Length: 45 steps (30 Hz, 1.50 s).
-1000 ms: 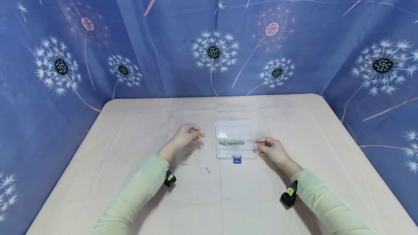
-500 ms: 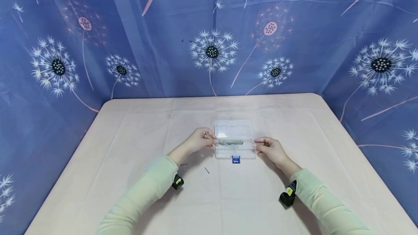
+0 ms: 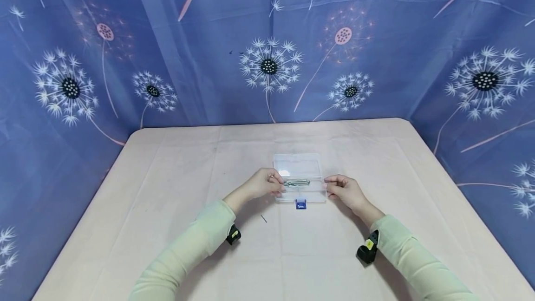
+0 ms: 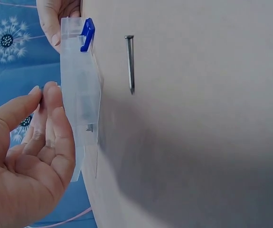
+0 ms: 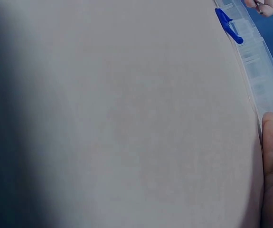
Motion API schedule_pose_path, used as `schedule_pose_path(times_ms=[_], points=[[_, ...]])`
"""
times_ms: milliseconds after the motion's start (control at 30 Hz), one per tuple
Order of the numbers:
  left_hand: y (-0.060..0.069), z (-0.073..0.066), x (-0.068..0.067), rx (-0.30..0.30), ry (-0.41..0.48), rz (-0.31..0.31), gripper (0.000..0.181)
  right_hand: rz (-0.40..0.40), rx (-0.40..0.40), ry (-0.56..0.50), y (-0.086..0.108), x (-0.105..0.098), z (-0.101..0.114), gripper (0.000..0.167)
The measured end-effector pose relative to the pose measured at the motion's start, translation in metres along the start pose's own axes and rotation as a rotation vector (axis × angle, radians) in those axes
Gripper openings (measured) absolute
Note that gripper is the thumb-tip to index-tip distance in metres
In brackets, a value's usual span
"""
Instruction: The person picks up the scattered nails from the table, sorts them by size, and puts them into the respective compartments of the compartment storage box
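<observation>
A clear plastic box point(image 3: 312, 195) with a blue latch point(image 3: 301, 204) lies on the table with its lid laid back. Several nails point(image 3: 297, 182) are side by side in its rear compartment. My left hand point(image 3: 263, 184) is over the box's left end, and its thumb and fingertips pinch a nail point(image 5: 258, 5), mostly hidden by the fingers. At the opposite end, my right hand point(image 3: 347, 190) holds the box's side wall between thumb and fingers. One loose nail point(image 4: 131, 65) lies on the table in front of the box, nearer the left arm.
A pale cloth covers the table point(image 3: 317, 254). Behind and beside it hangs a blue curtain point(image 3: 200, 59) printed with dandelions. Both forearms reach in from the front, each with a black wrist camera point(image 3: 368, 249) strapped on.
From left of the box, my left hand has moved right to above its left end, holding a nail. My arm now covers table nails seen earlier. The right hand stays put.
</observation>
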<state>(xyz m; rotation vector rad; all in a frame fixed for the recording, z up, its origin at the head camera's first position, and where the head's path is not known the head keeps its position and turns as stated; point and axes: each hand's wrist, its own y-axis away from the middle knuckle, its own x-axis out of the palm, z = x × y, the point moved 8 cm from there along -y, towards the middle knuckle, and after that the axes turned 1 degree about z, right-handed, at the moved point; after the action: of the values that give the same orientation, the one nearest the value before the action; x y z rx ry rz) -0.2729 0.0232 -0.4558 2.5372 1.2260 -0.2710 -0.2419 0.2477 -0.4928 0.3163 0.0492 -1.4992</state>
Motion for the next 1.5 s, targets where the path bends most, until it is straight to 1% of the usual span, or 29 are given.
schedule_pose_path(times_ms=[100,300,400,500,600,667,867,967,1100,1200,1333,1500], points=[[0.000,0.002,0.001,-0.007,-0.009,-0.001,0.015,0.002,-0.002,0.005,0.001,0.001,0.000,0.039],[0.004,0.001,-0.002,-0.018,-0.027,-0.011,0.014,0.001,0.000,-0.004,0.000,0.002,-0.002,0.039],[0.006,0.000,-0.005,-0.006,-0.057,-0.015,0.015,0.002,-0.003,0.002,-0.001,0.001,-0.003,0.039],[0.011,-0.001,-0.010,0.021,-0.102,-0.008,0.014,0.000,-0.001,0.006,-0.002,0.000,-0.003,0.039],[0.017,0.001,-0.014,0.039,-0.144,0.021,0.016,0.000,0.000,0.016,-0.002,-0.001,-0.003,0.039],[0.022,0.003,-0.015,0.040,-0.167,0.048,0.017,-0.002,0.002,0.020,-0.002,-0.001,-0.003,0.039],[0.039,0.010,-0.014,0.033,-0.219,0.123,0.019,0.004,-0.001,0.019,-0.001,-0.001,-0.001,0.039],[0.047,0.012,-0.011,0.027,-0.223,0.155,0.017,0.009,0.000,0.013,-0.001,0.000,-0.002,0.039],[0.054,0.016,-0.006,0.051,-0.214,0.187,0.013,0.016,0.004,0.007,-0.001,0.001,-0.004,0.039],[0.056,0.019,-0.003,0.079,-0.239,0.185,0.012,0.021,0.002,0.004,-0.002,0.001,-0.005,0.039],[0.058,0.025,-0.001,0.081,-0.283,0.162,0.010,0.023,0.000,0.003,-0.002,0.001,-0.004,0.040],[0.057,0.031,0.000,0.094,-0.305,0.139,0.008,0.018,0.005,-0.006,0.000,0.000,-0.002,0.041]])
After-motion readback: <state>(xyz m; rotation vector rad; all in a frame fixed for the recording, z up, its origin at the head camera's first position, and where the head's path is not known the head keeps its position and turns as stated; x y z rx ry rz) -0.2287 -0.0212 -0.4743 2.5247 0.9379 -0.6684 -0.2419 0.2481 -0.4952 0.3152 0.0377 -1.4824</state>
